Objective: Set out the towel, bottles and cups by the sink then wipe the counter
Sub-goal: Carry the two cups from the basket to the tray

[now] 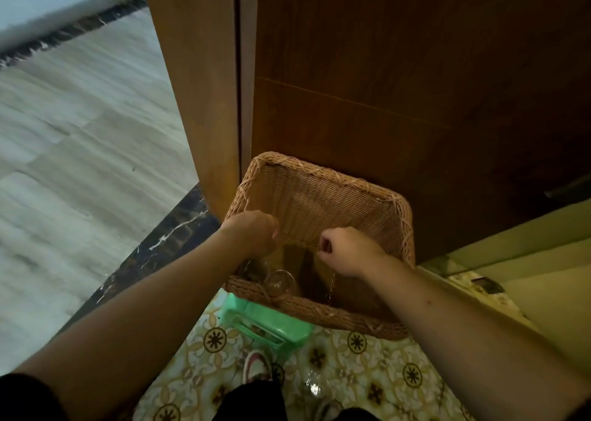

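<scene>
A woven wicker basket [323,312] rests on a green plastic stool [271,324] against a wooden door. Both my hands are inside it. My left hand [252,232] and my right hand [347,251] are closed into fists. A thin brownish cloth [302,260] seems to be stretched between them, and its edge is hard to make out. A thread dangles below my right hand. Clear glass cups [279,281] lie in the basket's near left corner, under my left forearm. Another clear glass [313,385] stands on the floor by my feet.
The dark wooden door [383,84] and its frame [198,84] rise right behind the basket. A pale wood-look floor with a dark marble threshold [166,238] lies to the left. Patterned tiles [367,366] are underfoot, and a pale ledge [511,276] is at the right.
</scene>
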Available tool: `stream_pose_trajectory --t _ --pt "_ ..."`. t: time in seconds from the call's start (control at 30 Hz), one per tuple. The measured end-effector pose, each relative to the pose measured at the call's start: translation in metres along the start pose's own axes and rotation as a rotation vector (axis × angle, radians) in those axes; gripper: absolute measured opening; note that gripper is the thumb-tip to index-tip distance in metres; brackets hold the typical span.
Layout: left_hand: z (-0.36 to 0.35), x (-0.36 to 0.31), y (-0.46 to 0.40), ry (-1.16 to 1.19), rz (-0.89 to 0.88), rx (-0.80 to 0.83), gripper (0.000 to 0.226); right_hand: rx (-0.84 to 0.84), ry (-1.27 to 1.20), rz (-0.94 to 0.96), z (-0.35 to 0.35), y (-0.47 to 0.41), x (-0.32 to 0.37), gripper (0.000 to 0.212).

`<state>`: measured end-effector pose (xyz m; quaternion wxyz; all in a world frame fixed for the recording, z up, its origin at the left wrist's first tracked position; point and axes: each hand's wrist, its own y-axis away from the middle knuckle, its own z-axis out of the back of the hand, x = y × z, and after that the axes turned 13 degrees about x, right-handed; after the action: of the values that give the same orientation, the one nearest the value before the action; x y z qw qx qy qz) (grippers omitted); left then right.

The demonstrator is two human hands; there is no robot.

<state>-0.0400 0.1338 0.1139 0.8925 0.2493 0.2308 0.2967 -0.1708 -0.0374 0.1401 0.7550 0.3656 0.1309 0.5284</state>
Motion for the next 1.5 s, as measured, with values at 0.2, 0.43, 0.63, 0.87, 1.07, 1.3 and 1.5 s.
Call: stream_pose_trajectory --t 0.2,0.43,0.63,0.87,1.07,1.3,1.5 --pt "-0.020 0.008 -0.046 -0.001 0.062 0.208 0.034 0.142 -0.012 -0.026 -0.016 -0.052 -0.015 0.008" --pt "-0.055 0.013 -0.103 0.386 0.298 0.458 0.025 0.253 -0.049 0.005 -0.052 -0.121 -0.034 0.023" --pt "-0.085 0.016 -0.156 0.454 0.408 0.547 0.028 0.371 -0.148 0.046 -0.092 -0.186 -0.053 0.022" --pt "-0.128 0.027 -0.206 0.382 0.462 0.472 0.038 0.449 -0.188 0.034 -0.140 -0.233 -0.067 0.035" --pt "-0.154 0.041 -0.217 0.203 0.543 0.421 0.046 0.530 -0.198 0.053 -0.169 -0.246 -0.062 0.038" --pt "-0.146 0.046 -0.207 0.373 0.553 0.419 0.047 0.477 -0.137 0.089 -0.154 -0.242 -0.059 0.030" --pt "-0.089 0.019 -0.177 0.334 0.468 0.378 0.035 0.405 -0.024 0.117 -0.092 -0.221 -0.069 0.029"
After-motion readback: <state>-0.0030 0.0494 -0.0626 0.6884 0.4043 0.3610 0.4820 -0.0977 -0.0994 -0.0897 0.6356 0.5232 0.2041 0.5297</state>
